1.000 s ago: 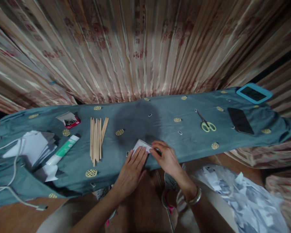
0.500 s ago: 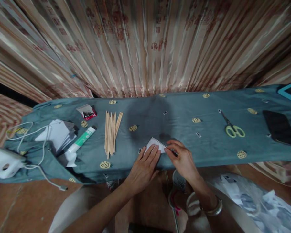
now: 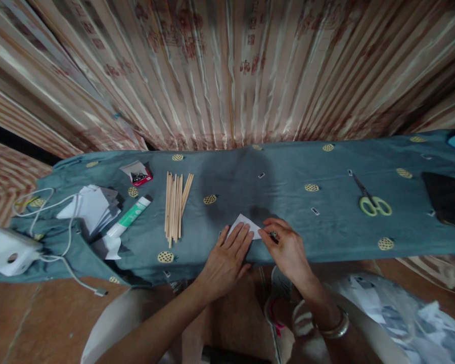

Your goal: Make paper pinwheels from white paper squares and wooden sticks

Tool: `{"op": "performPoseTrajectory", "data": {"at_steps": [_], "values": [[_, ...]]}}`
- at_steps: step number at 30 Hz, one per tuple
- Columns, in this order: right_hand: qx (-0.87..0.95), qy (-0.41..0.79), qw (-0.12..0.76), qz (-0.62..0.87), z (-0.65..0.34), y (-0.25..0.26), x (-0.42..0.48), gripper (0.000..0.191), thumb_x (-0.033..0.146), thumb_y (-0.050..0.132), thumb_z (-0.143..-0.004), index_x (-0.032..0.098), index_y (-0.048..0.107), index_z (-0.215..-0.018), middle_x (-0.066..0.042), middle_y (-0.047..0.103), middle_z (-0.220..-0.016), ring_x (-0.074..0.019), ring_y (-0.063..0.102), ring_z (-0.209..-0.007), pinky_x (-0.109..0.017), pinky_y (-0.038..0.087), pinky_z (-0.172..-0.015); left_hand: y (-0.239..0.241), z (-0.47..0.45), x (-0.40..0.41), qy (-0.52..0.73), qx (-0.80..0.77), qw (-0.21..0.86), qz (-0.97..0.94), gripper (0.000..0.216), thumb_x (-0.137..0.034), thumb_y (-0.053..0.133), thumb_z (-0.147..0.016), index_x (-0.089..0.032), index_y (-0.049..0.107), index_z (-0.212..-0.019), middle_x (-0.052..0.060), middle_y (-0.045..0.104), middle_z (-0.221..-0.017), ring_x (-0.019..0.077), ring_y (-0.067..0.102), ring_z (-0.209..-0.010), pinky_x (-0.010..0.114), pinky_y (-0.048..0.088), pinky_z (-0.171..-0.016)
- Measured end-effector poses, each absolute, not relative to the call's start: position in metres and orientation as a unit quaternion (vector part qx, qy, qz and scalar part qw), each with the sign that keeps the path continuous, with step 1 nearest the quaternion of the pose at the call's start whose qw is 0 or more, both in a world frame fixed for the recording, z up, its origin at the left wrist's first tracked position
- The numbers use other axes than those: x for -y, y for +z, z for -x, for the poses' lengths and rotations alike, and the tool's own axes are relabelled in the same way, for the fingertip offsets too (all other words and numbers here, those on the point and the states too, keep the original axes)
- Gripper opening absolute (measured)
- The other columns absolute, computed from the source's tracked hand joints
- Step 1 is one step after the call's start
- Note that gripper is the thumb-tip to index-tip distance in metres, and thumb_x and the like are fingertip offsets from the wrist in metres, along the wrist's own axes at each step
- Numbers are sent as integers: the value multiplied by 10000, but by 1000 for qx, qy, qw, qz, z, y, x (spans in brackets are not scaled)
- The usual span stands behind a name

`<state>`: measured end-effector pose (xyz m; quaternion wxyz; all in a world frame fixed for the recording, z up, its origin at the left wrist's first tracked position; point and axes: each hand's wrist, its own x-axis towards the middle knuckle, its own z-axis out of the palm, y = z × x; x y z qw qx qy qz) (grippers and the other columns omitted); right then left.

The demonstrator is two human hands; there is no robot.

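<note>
A small folded white paper (image 3: 245, 223) lies on the blue-grey cloth (image 3: 288, 167) near its front edge. My left hand (image 3: 227, 258) rests flat on the paper's left part, fingers stretched out. My right hand (image 3: 286, 247) is at the paper's right edge, its fingers curled and pinching there. Most of the paper is hidden under both hands.
A bundle of wooden sticks (image 3: 175, 206), a green-and-white tube (image 3: 129, 218), a stack of white papers (image 3: 89, 210) and a small red box (image 3: 138, 174) lie to the left. A white device with cables (image 3: 5, 250) sits far left. Scissors (image 3: 369, 199) and a dark phone (image 3: 445, 198) lie right. Paper scraps in a bag (image 3: 413, 318) lie lower right.
The view has swung left, bringing the white device into sight. Both hands stay on the paper; the right fingers have shifted slightly along its edge.
</note>
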<state>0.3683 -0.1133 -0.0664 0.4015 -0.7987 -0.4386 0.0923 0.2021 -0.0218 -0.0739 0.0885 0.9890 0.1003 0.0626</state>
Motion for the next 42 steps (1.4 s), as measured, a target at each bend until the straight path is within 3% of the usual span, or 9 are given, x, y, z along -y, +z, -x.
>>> {"op": "performPoseTrajectory", "data": {"at_steps": [7, 12, 17, 25, 34, 42], "values": [[458, 76, 362, 808, -366, -67, 114, 175, 268, 537, -880, 214, 611, -731, -109, 686, -977, -258, 638, -937, -407, 513, -839, -73, -204, 21, 56, -104, 82, -990, 657, -375, 518, -910, -94, 295, -1460, 155, 310, -1543, 284, 247, -1445, 485, 212, -1173], [467, 55, 344, 812, -359, -63, 116, 189, 379, 595, -869, 191, 611, -860, -141, 659, -1108, -290, 605, -1032, -436, 497, -891, -71, -204, 22, 45, -104, 78, -991, 646, -365, 529, -902, -77, 326, -1442, 157, 286, -1552, 294, 224, -1452, 493, 199, -1180], [470, 53, 337, 814, -357, -66, 119, 232, 410, 529, -908, 189, 601, -910, -159, 627, -1179, -298, 578, -1090, -462, 467, -938, -70, -204, 23, 41, -107, 81, -990, 646, -351, 525, -904, -73, 314, -1448, 166, 298, -1546, 287, 222, -1453, 493, 192, -1182], [462, 48, 348, 814, -359, -73, 120, 180, 363, 535, -899, 197, 593, -932, -151, 599, -1206, -301, 556, -1107, -488, 450, -947, -70, -203, 22, 46, -109, 84, -989, 675, -358, 559, -889, -88, 308, -1455, 164, 325, -1535, 279, 248, -1445, 497, 188, -1180], [459, 26, 363, 811, -373, -78, 131, 121, 252, 476, -901, 203, 579, -940, -138, 594, -1200, -290, 540, -1116, -489, 425, -970, -65, -158, 5, 60, -146, 66, -985, 537, -239, 492, -915, -96, 372, -1419, 169, 380, -1503, 270, 343, -1405, 522, 251, -1155], [460, 31, 359, 811, -375, -81, 133, 188, 222, 406, -907, 188, 589, -935, -153, 604, -1191, -277, 549, -1134, -477, 418, -1000, -64, -140, 5, 86, -152, 58, -983, 497, -233, 484, -924, -117, 409, -1402, 153, 430, -1475, 263, 387, -1381, 522, 242, -1163]]}}
